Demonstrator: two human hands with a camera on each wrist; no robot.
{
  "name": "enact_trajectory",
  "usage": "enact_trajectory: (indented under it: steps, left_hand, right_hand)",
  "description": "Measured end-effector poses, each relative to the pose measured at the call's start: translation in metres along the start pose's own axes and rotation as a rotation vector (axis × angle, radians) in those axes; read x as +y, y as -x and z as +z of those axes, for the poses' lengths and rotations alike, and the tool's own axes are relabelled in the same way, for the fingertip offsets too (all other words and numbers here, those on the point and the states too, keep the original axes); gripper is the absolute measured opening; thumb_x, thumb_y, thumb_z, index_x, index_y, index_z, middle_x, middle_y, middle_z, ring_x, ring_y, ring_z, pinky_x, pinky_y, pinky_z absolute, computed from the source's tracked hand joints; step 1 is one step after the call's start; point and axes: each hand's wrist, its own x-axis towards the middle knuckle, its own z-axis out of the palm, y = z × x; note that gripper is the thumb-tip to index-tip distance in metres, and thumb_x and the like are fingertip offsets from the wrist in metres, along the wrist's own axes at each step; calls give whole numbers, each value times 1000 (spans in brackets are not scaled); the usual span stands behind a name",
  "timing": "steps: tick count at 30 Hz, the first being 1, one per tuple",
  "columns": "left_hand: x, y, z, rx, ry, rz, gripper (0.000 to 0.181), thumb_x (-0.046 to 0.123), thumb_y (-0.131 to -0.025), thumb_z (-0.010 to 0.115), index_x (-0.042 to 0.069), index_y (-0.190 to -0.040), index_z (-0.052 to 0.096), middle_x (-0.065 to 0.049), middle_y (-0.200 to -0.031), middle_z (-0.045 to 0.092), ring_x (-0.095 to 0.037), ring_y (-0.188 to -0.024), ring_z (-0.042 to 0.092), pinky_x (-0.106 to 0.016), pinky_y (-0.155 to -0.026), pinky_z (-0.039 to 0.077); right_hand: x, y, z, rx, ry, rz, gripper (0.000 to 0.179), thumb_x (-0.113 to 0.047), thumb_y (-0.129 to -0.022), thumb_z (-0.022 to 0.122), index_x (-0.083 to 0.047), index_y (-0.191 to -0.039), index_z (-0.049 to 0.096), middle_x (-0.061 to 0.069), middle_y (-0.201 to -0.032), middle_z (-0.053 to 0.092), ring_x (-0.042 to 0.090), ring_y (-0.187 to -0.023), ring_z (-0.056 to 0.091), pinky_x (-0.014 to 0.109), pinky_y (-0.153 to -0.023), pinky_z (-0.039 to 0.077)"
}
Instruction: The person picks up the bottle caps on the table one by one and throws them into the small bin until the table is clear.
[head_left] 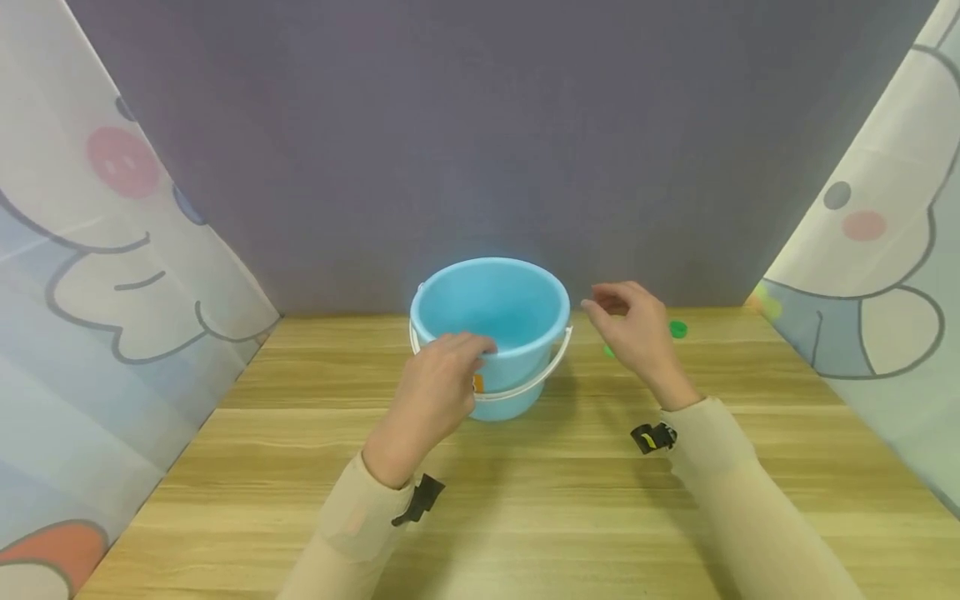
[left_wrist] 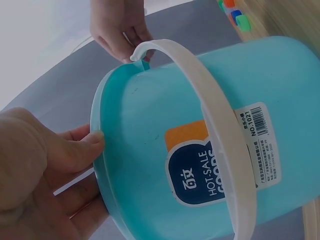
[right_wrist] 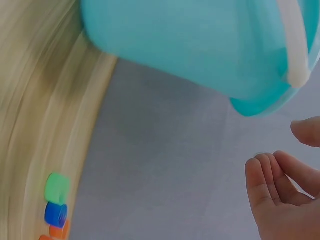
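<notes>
A light blue plastic bucket (head_left: 517, 379) with a white handle (left_wrist: 220, 120) stands upright on the wooden table, its printed label (left_wrist: 192, 172) facing my side. At the near left of its rim, my left hand (head_left: 438, 383) grips the edge, thumb (left_wrist: 82, 150) on the outside and fingers on the inner side. Right of the bucket, my right hand (head_left: 637, 333) hovers above the table. Its fingers (right_wrist: 255, 182) are bent, with a gap to the thumb and nothing seen between them. The part of the bucket I can see inside shows no contents.
Small round pieces lie on the table right of the bucket: a green one (head_left: 678, 329), a blue one (right_wrist: 56, 214) and orange ones (right_wrist: 60, 230). Behind the table rises a grey panel (head_left: 480, 150). Cartoon-printed curtains (head_left: 862, 250) flank both sides.
</notes>
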Motion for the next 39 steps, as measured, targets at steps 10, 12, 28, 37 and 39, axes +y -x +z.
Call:
enact_trajectory:
  steps: [10, 12, 28, 37, 39]
  left_hand:
    - [-1, -1, -1, 7, -4, 2, 40, -17, -73, 73, 8, -104, 72, -4, -96, 73, -25, -86, 66, -37, -68, 56]
    - [-1, -1, -2, 3, -2, -1, 40, -17, -72, 72, 8, -104, 72, -4, -96, 73, -25, -85, 66, -37, -68, 56]
    - [1, 0, -1, -12, 16, -19, 38, -16, -74, 73, 8, -103, 71, -5, -96, 73, -25, -86, 66, -37, -68, 56]
    - [1, -1, -1, -8, 12, -15, 41, -17, -73, 73, 9, -105, 72, -4, -97, 73, -24, -87, 67, -36, -66, 56]
    - [2, -1, -1, -12, 7, -18, 41, -17, -73, 73, 10, -105, 72, -4, -97, 73, -24, -87, 67, -36, -66, 56]
  right_hand:
    - [14, -7, 0, -42, 95, -12, 36, -14, -96, 67, 11, -122, 64, 25, -112, 65, 39, -100, 65, 53, -89, 54]
    - [16, -7, 0, -60, 110, -3, 37, -14, -96, 67, 11, -123, 63, 24, -112, 64, 40, -101, 65, 53, -89, 54]
    - [28, -11, -2, -178, 259, -4, 40, -15, -97, 63, 14, -126, 60, 29, -118, 61, 45, -108, 59, 58, -93, 50]
    - [35, -15, -7, -295, 338, 31, 45, -17, -99, 61, 16, -130, 56, 32, -125, 56, 46, -113, 54, 60, -94, 48]
    - [39, -15, -8, -313, 344, 48, 47, -18, -99, 60, 16, -131, 55, 32, -125, 56, 46, -114, 54, 60, -96, 47]
